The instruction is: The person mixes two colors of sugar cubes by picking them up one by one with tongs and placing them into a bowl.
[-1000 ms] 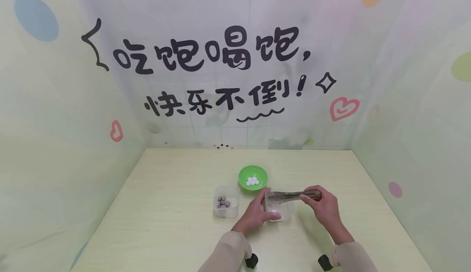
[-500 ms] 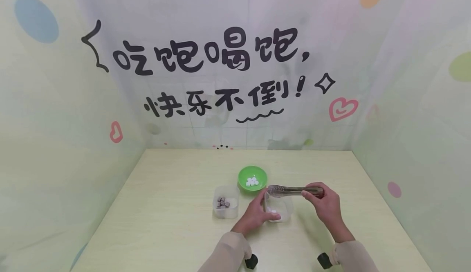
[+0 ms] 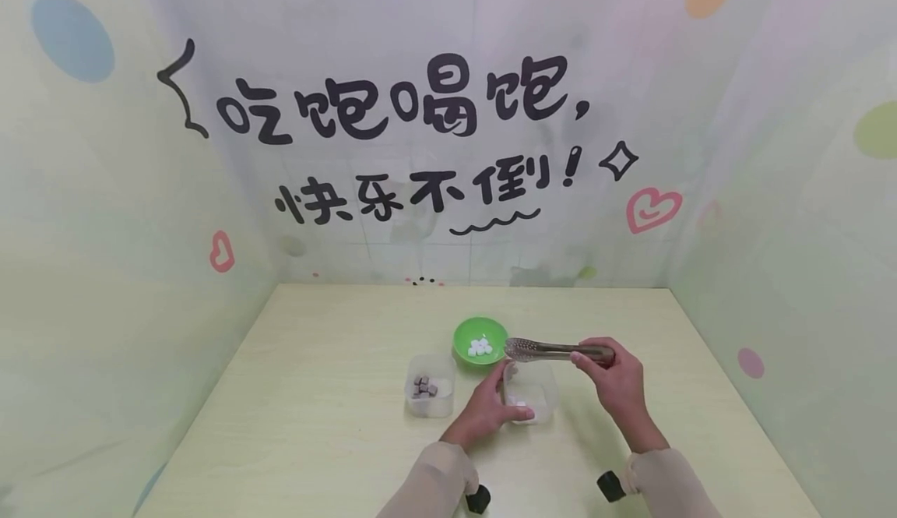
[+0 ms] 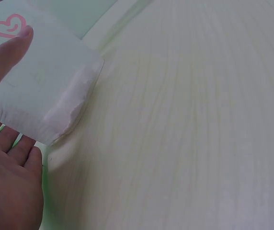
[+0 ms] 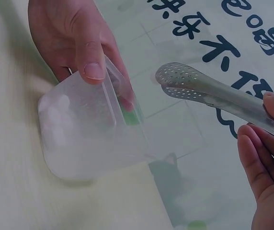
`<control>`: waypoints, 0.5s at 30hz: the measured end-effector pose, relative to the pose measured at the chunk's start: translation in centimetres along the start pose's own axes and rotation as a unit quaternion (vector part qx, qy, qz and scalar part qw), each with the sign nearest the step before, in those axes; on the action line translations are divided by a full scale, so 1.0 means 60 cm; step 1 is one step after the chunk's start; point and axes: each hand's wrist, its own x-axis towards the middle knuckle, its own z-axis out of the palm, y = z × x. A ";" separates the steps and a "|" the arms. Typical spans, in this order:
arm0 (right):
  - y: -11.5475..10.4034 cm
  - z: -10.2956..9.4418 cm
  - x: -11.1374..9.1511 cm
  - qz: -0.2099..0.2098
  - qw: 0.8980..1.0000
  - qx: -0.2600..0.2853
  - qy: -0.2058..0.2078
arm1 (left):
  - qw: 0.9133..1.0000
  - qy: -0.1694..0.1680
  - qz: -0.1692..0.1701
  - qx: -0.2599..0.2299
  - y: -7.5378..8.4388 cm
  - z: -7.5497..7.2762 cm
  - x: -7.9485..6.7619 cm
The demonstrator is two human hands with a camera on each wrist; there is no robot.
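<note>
Fingers of the right hand grip metal tongs at the lower right of centre in the head view, while those of the left hand hold a translucent container just below the tongs in the frame. Up and left sits a green bowl of white cubes; left of the left hand, a second container with purplish cubes stands on the bench.

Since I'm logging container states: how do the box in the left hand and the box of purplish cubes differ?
The held box is gripped by the left hand; the cube box stands untouched on the table. The held box shows white contents, the cube box purplish cubes. Both are translucent and open-topped.
</note>
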 end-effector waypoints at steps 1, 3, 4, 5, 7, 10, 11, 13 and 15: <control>-0.001 0.002 0.001 0.000 1.000 0.004 0.002 | 1.000 -0.001 0.000 0.001 -0.001 0.000 0.000; 0.000 0.005 0.005 -0.001 1.000 0.012 0.006 | 1.000 -0.002 0.001 0.003 -0.002 -0.001 -0.001; 0.000 0.007 0.007 0.000 1.000 0.013 0.009 | 1.000 -0.003 0.004 0.003 -0.002 -0.001 -0.001; 0.000 0.009 0.010 0.001 1.000 0.015 0.012 | 1.000 -0.003 0.003 0.003 -0.002 -0.002 -0.001; 0.007 0.012 0.017 -0.003 1.000 0.021 0.013 | 1.000 -0.004 0.005 0.003 -0.002 -0.003 -0.001; 0.027 0.017 0.028 0.001 1.000 0.026 0.015 | 1.000 -0.003 0.007 0.002 0.000 -0.003 -0.001; 0.035 0.018 0.031 0.004 0.999 0.032 0.017 | 1.000 -0.003 0.005 0.002 0.000 -0.003 -0.001; 0.049 0.021 0.037 0.010 0.999 0.041 0.023 | 1.000 -0.004 0.003 0.003 0.000 -0.003 -0.001; 0.054 0.022 0.040 0.004 0.999 0.046 0.027 | 1.000 -0.004 0.002 0.004 0.000 -0.002 0.000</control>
